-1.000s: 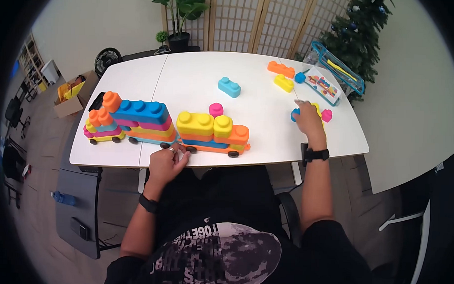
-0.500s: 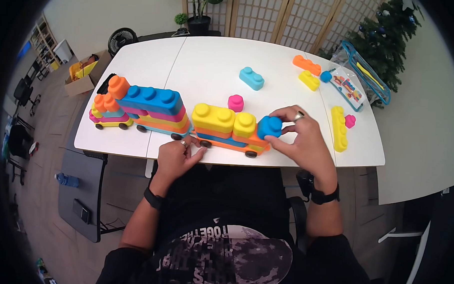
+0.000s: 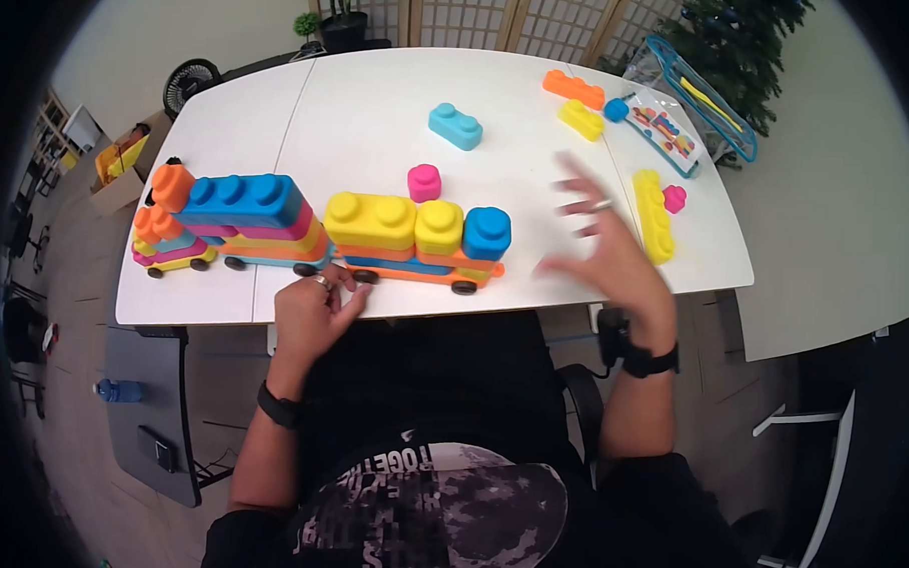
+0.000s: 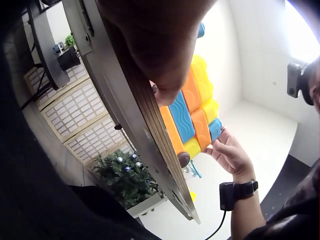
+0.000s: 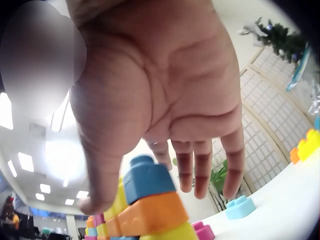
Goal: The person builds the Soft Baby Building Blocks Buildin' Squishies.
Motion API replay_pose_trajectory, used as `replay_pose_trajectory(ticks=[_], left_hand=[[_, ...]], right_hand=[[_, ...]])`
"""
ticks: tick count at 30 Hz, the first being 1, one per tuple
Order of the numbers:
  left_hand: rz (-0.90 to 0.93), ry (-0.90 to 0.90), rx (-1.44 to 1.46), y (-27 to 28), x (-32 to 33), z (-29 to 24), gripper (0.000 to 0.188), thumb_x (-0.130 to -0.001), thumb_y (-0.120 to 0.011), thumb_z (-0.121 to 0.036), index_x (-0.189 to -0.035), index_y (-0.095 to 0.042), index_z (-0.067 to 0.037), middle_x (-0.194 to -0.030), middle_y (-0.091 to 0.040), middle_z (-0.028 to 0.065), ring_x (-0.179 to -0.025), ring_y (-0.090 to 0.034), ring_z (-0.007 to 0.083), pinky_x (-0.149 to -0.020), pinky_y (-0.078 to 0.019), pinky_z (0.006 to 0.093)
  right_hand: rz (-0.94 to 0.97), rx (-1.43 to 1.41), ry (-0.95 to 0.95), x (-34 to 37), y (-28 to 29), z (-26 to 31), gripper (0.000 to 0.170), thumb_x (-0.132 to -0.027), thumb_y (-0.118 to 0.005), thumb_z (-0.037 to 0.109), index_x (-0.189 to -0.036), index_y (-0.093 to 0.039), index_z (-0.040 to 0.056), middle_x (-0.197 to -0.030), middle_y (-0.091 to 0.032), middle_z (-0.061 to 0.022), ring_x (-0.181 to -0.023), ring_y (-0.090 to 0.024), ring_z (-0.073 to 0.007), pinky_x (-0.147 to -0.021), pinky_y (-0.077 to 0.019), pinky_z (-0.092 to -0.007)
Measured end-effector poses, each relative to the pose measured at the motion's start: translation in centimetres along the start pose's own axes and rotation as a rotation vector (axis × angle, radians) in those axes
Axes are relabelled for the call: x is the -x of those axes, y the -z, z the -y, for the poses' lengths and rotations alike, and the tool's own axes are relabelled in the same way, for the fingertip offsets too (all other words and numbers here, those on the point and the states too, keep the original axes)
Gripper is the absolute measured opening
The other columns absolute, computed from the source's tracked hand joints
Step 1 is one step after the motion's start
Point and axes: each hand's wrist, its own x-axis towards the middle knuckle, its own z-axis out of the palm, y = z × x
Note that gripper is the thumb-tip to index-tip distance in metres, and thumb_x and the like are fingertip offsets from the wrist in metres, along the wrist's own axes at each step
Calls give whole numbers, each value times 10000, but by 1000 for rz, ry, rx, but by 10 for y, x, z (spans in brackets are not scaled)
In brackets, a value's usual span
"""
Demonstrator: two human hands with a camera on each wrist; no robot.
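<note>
A toy train of building blocks stands along the table's front left. Its rear wagon (image 3: 405, 272) has an orange base with dark wheels, carrying yellow blocks and, at the right end, a blue block (image 3: 487, 234). To the right of that block, my right hand (image 3: 615, 265) hovers with fingers spread and nothing held; the right wrist view shows its palm and the blue block beyond the thumb. My left hand (image 3: 311, 314) rests at the table edge by the wagon's left wheel, fingers loosely bent, the fingertips partly hidden. The taller middle wagon (image 3: 251, 227) stands just left of it.
Loose blocks lie about: light blue (image 3: 455, 127), pink (image 3: 424, 183), long yellow (image 3: 653, 217), small pink (image 3: 675, 199), orange (image 3: 573, 88) and short yellow (image 3: 580, 119). A clear bag with blue trim (image 3: 696, 97) and a picture card (image 3: 662, 131) sit at the right back.
My right hand took the blue block from the right side, set it on the wagon's right end, released it and drew away rightward. My left hand stayed by the wagon.
</note>
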Motion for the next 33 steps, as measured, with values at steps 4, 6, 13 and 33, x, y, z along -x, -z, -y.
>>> replay_pose_trajectory(ticks=[4, 6, 13, 33], left_hand=[[-35, -17, 18, -2, 0, 0, 243, -901, -847, -315, -853, -695, -131, -538, -548, -3, -476, -579, 163, -501, -434, 329], [-20, 0, 21, -2, 0, 1, 250, -899, -847, -320, -840, -693, -132, -537, -547, -1, -471, -578, 166, -498, -435, 328], [-56, -50, -12, -1, 2, 5, 266, -919, -822, -394, -858, -703, -163, -547, -559, 16, -510, -639, 224, -503, -481, 384], [-23, -62, -88, -1, 0, 7, 355, -925, -803, -477, -834, -676, -159, -526, -582, 3, -510, -663, 214, -521, -505, 368]], right_hand=[[-428, 774, -575, 8, 60, -120, 740, -964, -778, 457, -1540, -537, 61, -1298, -675, -267, -1204, -655, -490, -1011, -560, -538], [-337, 697, -637, 18, 66, -187, 685, -973, -761, 414, -1514, -556, 49, -1235, -683, -277, -1201, -656, -488, -1004, -556, -548], [-486, 224, -47, 1, 54, -90, 535, -1035, -643, 130, -1550, -529, 41, -1325, -692, -276, -1244, -672, -393, -1072, -502, -424], [132, 469, 470, -36, -33, 107, 688, -965, -692, 70, -1608, -547, 265, -1229, -668, -182, -1090, -643, -367, -979, -544, -442]])
